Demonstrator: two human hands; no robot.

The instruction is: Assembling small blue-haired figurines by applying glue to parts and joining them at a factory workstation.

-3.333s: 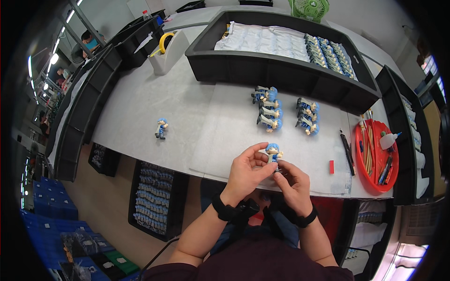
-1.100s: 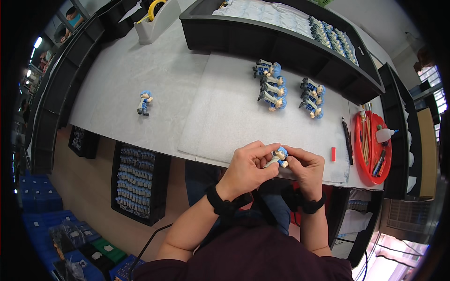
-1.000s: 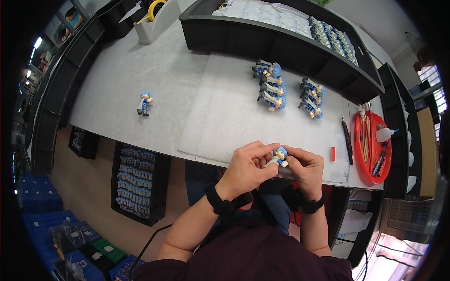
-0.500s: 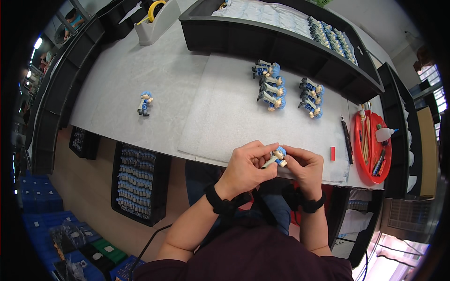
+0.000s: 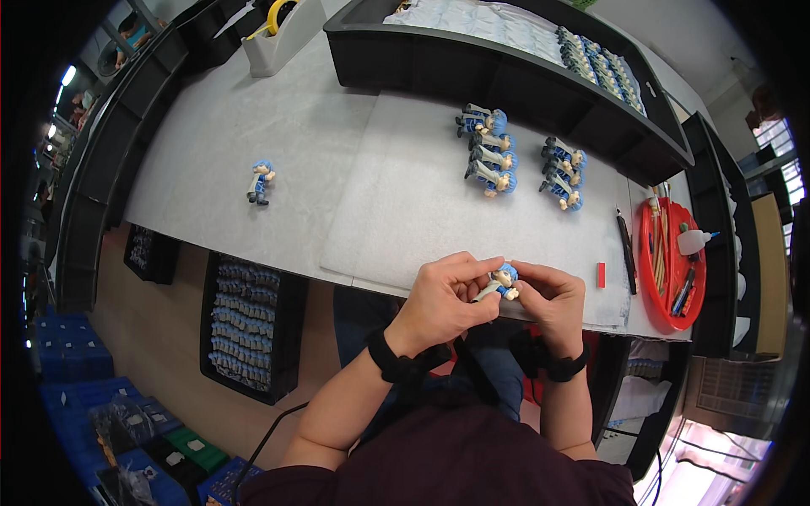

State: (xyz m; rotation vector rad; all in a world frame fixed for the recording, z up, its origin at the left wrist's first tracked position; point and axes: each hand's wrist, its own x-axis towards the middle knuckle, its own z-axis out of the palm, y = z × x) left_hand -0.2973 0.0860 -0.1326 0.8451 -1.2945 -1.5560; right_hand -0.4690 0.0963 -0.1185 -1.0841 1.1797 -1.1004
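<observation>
Between my hands, at the front edge of the table, is a small blue-haired figurine in blue and pale grey. My left hand grips its body side with thumb and fingers. On the other side, my right hand pinches it near the head and arm; part of the figurine is covered by my fingers. Farther back lie two groups of similar figurines, one group in the middle and another to its right. A single figurine lies apart on the left of the table.
A black crate holding white sheeting and rows of figurines spans the back. To the right are a red tray of brushes and pens, a black pen-like tool and a small red block. A tape dispenser stands back left.
Both hands keep the same grip on the figurine. The whole view has shifted very slightly; nothing on the table has been moved.
</observation>
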